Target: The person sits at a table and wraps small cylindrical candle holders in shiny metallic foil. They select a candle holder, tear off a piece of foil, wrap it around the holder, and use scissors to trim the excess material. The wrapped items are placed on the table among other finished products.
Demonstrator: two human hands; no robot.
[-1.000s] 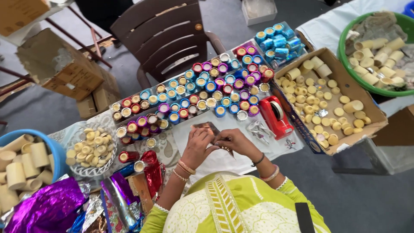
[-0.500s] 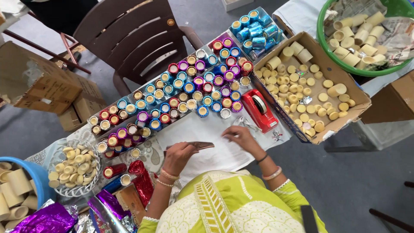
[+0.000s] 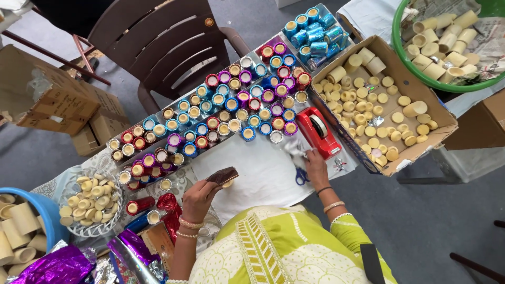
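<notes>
My left hand point(image 3: 198, 199) holds a small tube partly wrapped in dark brown foil point(image 3: 223, 175) above the white cloth. My right hand point(image 3: 317, 166) reaches right across the table and touches the base of the red tape dispenser point(image 3: 317, 132); whether it grips anything I cannot tell. Blue-handled scissors point(image 3: 301, 175) lie just beside that hand. Rows of foil-wrapped tubes point(image 3: 210, 121) in red, blue, purple and silver stand across the table beyond both hands.
A cardboard box of plain tubes and discs point(image 3: 380, 108) sits right, a green tub point(image 3: 447, 42) behind it. White basket of discs point(image 3: 90, 201) and blue tub point(image 3: 23, 226) left. Foil sheets point(image 3: 126, 252) near left. Brown chair point(image 3: 158, 47) behind the table.
My right hand has left the foil-wrapped tube and moved right to the tape dispenser. The left hand keeps the tube. The view has shifted left.
</notes>
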